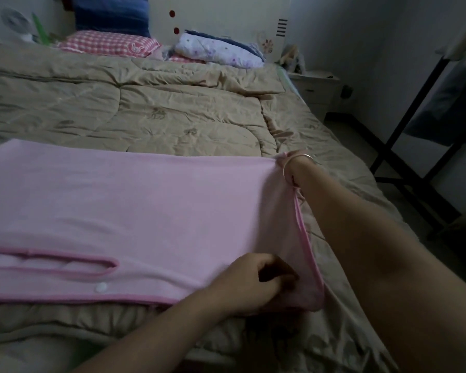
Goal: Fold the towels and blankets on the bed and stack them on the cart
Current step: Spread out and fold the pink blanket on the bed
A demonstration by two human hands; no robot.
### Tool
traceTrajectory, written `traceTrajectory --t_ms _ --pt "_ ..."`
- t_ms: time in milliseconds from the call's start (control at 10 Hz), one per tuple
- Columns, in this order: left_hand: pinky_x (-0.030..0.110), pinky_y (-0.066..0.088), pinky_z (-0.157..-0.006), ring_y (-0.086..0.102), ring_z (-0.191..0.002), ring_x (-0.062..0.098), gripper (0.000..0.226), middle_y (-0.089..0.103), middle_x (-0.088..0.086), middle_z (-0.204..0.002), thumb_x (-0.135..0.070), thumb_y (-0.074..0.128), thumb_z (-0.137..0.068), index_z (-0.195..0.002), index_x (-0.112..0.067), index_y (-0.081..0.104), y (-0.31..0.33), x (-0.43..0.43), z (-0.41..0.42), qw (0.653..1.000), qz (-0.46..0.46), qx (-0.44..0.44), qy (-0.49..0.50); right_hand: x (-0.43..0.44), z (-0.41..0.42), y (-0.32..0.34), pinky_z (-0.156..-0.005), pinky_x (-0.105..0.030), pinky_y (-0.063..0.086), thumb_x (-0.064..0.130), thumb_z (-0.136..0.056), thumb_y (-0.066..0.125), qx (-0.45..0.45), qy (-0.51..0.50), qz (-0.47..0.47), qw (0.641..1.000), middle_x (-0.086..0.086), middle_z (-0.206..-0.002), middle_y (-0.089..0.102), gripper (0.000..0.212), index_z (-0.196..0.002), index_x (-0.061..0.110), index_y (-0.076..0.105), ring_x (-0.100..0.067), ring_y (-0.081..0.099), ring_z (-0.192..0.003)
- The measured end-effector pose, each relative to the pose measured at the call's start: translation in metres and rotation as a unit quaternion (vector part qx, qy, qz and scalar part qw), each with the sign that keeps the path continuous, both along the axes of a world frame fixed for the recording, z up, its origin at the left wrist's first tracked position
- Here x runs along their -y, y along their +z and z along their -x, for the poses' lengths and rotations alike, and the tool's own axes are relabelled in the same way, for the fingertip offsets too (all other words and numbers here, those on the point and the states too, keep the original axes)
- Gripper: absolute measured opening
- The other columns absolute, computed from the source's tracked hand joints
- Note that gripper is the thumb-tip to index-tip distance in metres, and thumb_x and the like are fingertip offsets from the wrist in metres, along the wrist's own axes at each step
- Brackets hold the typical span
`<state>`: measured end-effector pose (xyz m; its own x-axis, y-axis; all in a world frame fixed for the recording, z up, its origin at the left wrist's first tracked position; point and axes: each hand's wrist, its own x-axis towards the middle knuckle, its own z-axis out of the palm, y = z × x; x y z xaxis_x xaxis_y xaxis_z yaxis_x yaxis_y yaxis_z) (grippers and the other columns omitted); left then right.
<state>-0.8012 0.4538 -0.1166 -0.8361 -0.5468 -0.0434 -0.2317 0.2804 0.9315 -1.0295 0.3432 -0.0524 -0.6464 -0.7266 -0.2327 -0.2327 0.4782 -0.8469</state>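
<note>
the pink blanket (145, 200) lies flat on the tan quilt (145, 111) and fills the lower left of the frame. both hands are at its right end. the left hand (256, 284), low in the middle of the frame, has its fingers curled tight round the near right corner. the right hand (291, 168), at the middle right, is on the far right corner. its fingers are mostly hidden by the wrist, but the cloth bunches up there, so i think it pinches that corner. a thin bangle (304, 157) sits on that wrist. the edge between the two hands is lifted a little off the quilt.

i think this is the folding step, with a fold about to start from the right end. the next move needs both hands to lift together and carry that end over to the left, so the pink trim lines up. the white snap (101, 287) and the long slit (65, 262) at the lower left may make a bump. i cannot tell which thing is the cart; a black frame (404, 168) stands at the right.
</note>
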Motion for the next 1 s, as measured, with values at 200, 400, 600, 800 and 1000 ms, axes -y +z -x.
traceTrajectory --t_ms 200,400,600,800,1000 --pt "0.028 0.050 -0.078 0.058 -0.086 -0.001 0.035 0.062 -0.019 -0.102 -0.061 0.060 -0.079 -0.104 -0.037 0.058 0.001 -0.019 -0.003 0.970 0.233 0.057 0.033 0.004 0.013 -0.033 -0.051 -0.017 0.042 0.027 -0.094 0.055 -0.070 -0.008 -0.020 0.997 -0.005 -0.098 0.054 0.033 -0.121 0.008 0.060 -0.019 0.051 -0.072" --pt "0.035 0.049 -0.074 0.051 -0.102 0.009 0.051 0.045 -0.015 -0.109 -0.061 0.063 -0.067 -0.108 -0.036 0.048 -0.002 -0.027 0.002 0.935 0.348 0.067 0.023 -0.008 0.016 -0.034 -0.083 -0.023 0.042 0.031 -0.084 0.069 -0.099 0.045 -0.030 0.994 -0.004 -0.120 0.061 0.052 -0.131 0.014 0.054 -0.020 0.057 -0.102" --pt "0.034 0.041 -0.070 0.049 -0.104 0.019 0.049 0.043 -0.006 -0.112 -0.050 0.062 -0.075 -0.113 -0.027 0.042 0.005 -0.031 0.015 0.920 0.370 0.130 -0.002 -0.032 0.024 -0.028 -0.066 -0.028 0.046 0.039 -0.083 0.071 -0.047 0.037 -0.133 0.989 -0.008 -0.083 0.059 0.040 -0.100 0.007 0.055 -0.020 0.055 -0.067" --pt "0.037 0.029 -0.069 0.043 -0.109 0.031 0.050 0.037 0.011 -0.123 -0.015 0.064 -0.082 -0.124 -0.013 0.036 0.012 -0.063 0.042 0.851 0.469 0.236 0.011 -0.041 0.019 -0.026 -0.063 -0.028 0.048 0.036 -0.078 0.076 0.139 0.007 -0.110 0.984 -0.007 -0.076 0.054 0.032 -0.081 0.010 0.057 -0.021 0.053 -0.066" --pt "0.028 0.032 -0.063 0.056 -0.078 0.023 0.016 0.057 -0.001 -0.080 -0.036 0.060 -0.077 -0.080 -0.024 0.051 0.027 -0.012 0.005 0.960 0.241 0.084 0.118 -0.031 0.002 -0.007 -0.049 -0.023 0.041 0.030 -0.090 0.062 0.173 0.044 -0.038 0.983 -0.005 -0.068 0.047 0.024 -0.076 0.012 0.055 -0.016 0.044 -0.056"
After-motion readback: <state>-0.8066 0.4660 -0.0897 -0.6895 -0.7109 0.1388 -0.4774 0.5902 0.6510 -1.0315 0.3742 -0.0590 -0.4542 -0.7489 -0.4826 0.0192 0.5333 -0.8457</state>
